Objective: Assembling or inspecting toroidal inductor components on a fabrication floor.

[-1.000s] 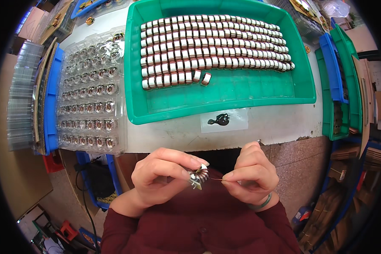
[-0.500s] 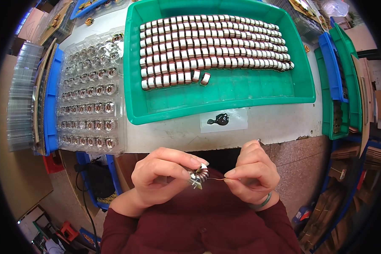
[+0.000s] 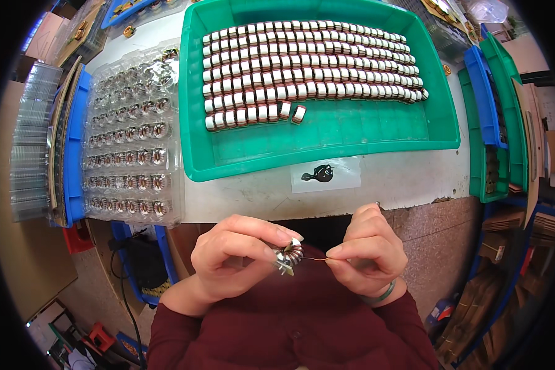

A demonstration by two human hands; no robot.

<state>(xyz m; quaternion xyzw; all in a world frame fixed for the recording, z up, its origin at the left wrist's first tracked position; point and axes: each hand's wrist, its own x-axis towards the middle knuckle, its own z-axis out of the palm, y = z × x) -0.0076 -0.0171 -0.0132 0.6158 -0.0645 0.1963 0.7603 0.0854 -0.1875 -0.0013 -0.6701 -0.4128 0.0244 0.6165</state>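
Between the thumb and fingers of my left hand is a small toroidal coil, wound with dark reddish-brown wire and showing white and pale greenish parts. A thin copper wire runs from the coil to the right. My right hand pinches the wire's far end between thumb and forefinger, its other fingers curled. Both hands are in front of the table's near edge, above my lap. A small dark tip shows by the raised fingers of the right hand; its kind cannot be made out.
A green bin holds several rows of white-banded coils. Left of it lies a clear blister tray of coils, beside a blue crate. A white sheet with a black glossy blob lies near the table edge. Green and blue bins stand right.
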